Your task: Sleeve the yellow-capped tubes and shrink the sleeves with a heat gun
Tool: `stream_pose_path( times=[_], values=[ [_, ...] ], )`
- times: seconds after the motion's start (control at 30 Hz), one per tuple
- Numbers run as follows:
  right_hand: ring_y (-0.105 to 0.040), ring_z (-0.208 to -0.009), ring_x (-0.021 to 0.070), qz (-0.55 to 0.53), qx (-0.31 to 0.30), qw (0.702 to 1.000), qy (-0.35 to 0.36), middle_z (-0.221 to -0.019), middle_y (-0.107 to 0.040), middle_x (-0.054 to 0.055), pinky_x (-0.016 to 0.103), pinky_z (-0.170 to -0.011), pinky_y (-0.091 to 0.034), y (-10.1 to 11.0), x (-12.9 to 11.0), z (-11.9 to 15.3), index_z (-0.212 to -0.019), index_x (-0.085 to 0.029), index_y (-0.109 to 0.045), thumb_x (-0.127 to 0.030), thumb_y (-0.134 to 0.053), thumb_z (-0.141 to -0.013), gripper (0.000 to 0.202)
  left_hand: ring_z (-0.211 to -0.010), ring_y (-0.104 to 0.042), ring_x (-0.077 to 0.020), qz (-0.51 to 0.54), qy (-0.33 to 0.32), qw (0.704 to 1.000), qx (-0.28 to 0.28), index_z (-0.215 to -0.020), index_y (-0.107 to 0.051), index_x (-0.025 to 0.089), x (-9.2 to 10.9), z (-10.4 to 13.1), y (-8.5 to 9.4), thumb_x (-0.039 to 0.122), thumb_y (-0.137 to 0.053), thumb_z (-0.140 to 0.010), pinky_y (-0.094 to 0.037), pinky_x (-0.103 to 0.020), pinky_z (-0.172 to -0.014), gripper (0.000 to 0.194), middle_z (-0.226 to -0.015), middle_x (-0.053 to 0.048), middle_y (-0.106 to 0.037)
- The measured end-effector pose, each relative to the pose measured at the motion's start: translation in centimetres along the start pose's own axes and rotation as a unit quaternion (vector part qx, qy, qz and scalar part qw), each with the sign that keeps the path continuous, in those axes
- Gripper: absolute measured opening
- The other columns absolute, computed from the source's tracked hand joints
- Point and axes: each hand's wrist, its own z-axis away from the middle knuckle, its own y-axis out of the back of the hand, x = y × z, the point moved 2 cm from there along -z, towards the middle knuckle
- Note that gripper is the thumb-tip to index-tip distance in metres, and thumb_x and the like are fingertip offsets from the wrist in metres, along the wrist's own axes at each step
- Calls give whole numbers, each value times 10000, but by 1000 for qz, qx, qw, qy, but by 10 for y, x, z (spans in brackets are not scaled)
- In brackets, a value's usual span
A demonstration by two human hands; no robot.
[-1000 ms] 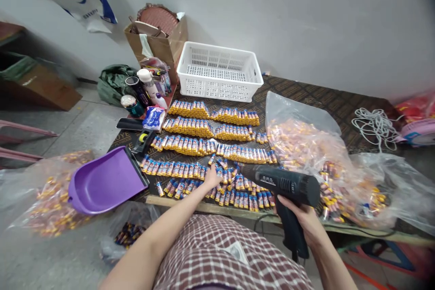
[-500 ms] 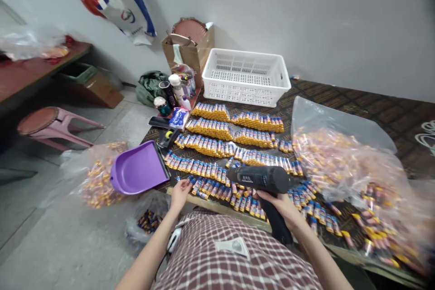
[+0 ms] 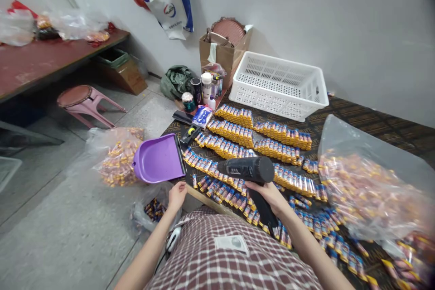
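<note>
My right hand (image 3: 268, 195) is wrapped round the handle of a black hair dryer (image 3: 243, 168), whose barrel points left over rows of small tubes (image 3: 224, 190) with blue tops and yellow ends. At the table's front edge, beside the purple dustpan (image 3: 161, 159), my left hand (image 3: 177, 195) has its fingers curled together. Whether anything is between them cannot be made out. Below that hand hangs a clear plastic bag (image 3: 141, 215) with dark pieces in it. Neatly stacked rows of the same tubes (image 3: 234, 131) lie farther back.
A white plastic crate (image 3: 278, 99) stands at the back of the table (image 3: 367, 113). To the right lies a large clear bag of wrapped tubes (image 3: 370, 186). Bottles (image 3: 206, 86) and a tape dispenser (image 3: 190, 135) sit at the left. A pink stool (image 3: 84, 99) stands on the floor.
My view has turned left. My left hand has drawn back from the tubes to the table's edge, above the bag of dark pieces. The hair dryer stays in my right hand over the rows.
</note>
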Motion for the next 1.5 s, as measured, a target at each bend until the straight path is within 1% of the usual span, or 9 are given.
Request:
stream_pose_path(
  times=[0.2,0.3,0.43,0.57,0.7,0.9,1.13,1.27,1.5],
  values=[
    [-560,-493,151,19,12,1000,-4,-647,-662,45,272,-488,-439,5,-5,10,-832,-133,-647,-419,-743,-600,381,-867,-616,-168,-93,-99,987,-84,-930,-630,171,54,-13,-46,161,-537,-719,-451,-289,-826,231,-927,-63,-673],
    [-575,-520,157,-1,72,997,-17,-711,-682,63,276,-507,-446,34,9,32,-854,-135,-650,-416,-751,-598,393,-1049,-534,-226,-155,-157,971,-90,-1113,-559,167,95,-15,-82,253,-565,-724,-394,-325,-901,398,-1085,-117,-595],
    [-573,-520,163,-14,189,979,-71,-693,-681,74,278,-489,-438,86,36,79,-822,-140,-661,-435,-744,-619,367,-1105,-458,-321,-257,-132,956,-48,-1290,-388,186,127,-13,-115,505,-631,-636,-360,-404,-889,767,-1158,-173,-494],
    [-581,-537,175,-70,274,953,-112,-656,-675,70,274,-476,-436,125,60,130,-828,-141,-670,-456,-739,-624,381,-1132,-405,-347,-311,-108,944,-37,-1338,-287,218,137,-11,-131,578,-636,-578,-304,-443,-915,911,-1184,-175,-448],
    [-577,-517,178,-114,304,938,-119,-613,-665,66,274,-465,-435,142,71,162,-804,-129,-675,-457,-750,-606,390,-1068,-448,-310,-344,-123,928,-68,-1333,-267,245,143,-5,-147,460,-680,-562,-345,-394,-871,900,-1131,-141,-455],
    [-557,-476,167,-141,291,940,-111,-589,-651,54,271,-439,-425,158,79,170,-794,-130,-684,-455,-749,-605,382,-995,-502,-290,-386,-167,905,-71,-1268,-337,258,155,8,-168,331,-698,-556,-403,-354,-806,802,-1086,-127,-452],
    [-555,-483,151,-147,275,944,-103,-595,-657,65,249,-436,-433,189,90,174,-801,-115,-708,-464,-755,-595,408,-965,-558,-314,-376,-131,914,-81,-1225,-374,252,159,7,-162,288,-643,-609,-436,-362,-741,673,-1101,-150,-451],
    [-574,-501,165,-163,299,934,-108,-603,-671,79,254,-444,-452,210,97,181,-766,-121,-709,-445,-781,-557,392,-913,-590,-270,-324,-141,928,-116,-1223,-373,246,169,42,-182,298,-651,-605,-443,-336,-743,679,-1064,-123,-485],
    [-561,-464,172,-154,299,936,-108,-585,-657,74,267,-412,-434,233,110,190,-811,-121,-711,-477,-758,-569,434,-999,-568,-271,-281,-198,903,-259,-1233,-371,241,224,126,-290,273,-693,-579,-443,-325,-778,729,-1194,-146,-432]
  ],
)
